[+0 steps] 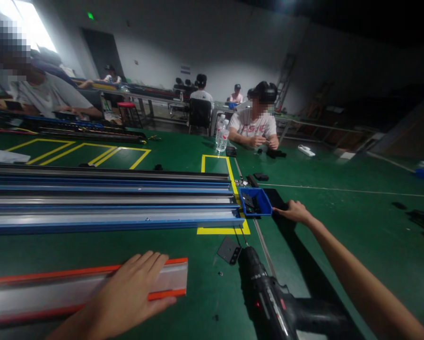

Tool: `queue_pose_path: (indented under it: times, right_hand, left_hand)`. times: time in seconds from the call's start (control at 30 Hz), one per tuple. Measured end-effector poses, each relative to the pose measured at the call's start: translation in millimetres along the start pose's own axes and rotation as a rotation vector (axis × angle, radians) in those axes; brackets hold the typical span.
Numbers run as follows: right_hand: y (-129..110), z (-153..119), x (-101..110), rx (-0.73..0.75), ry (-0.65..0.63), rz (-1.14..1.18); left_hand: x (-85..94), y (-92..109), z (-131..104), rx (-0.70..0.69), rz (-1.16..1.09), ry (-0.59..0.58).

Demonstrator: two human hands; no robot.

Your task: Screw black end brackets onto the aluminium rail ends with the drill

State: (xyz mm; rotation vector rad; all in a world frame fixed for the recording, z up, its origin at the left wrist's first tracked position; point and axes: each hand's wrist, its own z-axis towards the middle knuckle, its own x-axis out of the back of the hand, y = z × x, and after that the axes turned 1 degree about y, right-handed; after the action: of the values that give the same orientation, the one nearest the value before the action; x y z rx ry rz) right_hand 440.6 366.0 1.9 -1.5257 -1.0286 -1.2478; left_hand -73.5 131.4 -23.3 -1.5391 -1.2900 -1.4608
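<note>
My left hand (pixel 135 285) lies across the end of a metal rail with orange edges (pixel 174 278), its fingers over the far side and its thumb along the near edge. With thumb stretched out, my right hand (pixel 295 212) is at the right side of a small blue parts bin (pixel 268 210), the thumb tip touching or almost touching it. Dark parts (pixel 250 202) lie inside the bin. Between my hands, a black power drill (pixel 268 293) rests on the green table, bit pointing away from me. Beside the bit is a black plate with holes (pixel 229 250).
Long blue-edged metal rails (pixel 126 217) lie side by side at the left, their ends within yellow tape (pixel 222 231). Two water bottles (pixel 222 134) stand farther back. Across the table a person (pixel 252 123) handles something small; another person (pixel 52 94) sits at the far left.
</note>
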Motion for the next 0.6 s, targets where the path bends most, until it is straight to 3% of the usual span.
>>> queue_pose_path:
  times: [0.33, 0.6]
  right_hand:
    - [12, 22, -26, -0.033, -0.008, 0.048]
    - [13, 30, -32, -0.015, 0.043, 0.072]
  left_hand:
    - [-1.1, 0, -1, -0.061, 0.022, 0.095]
    - [-2.2, 2, -1, -0.024, 0.022, 0.052]
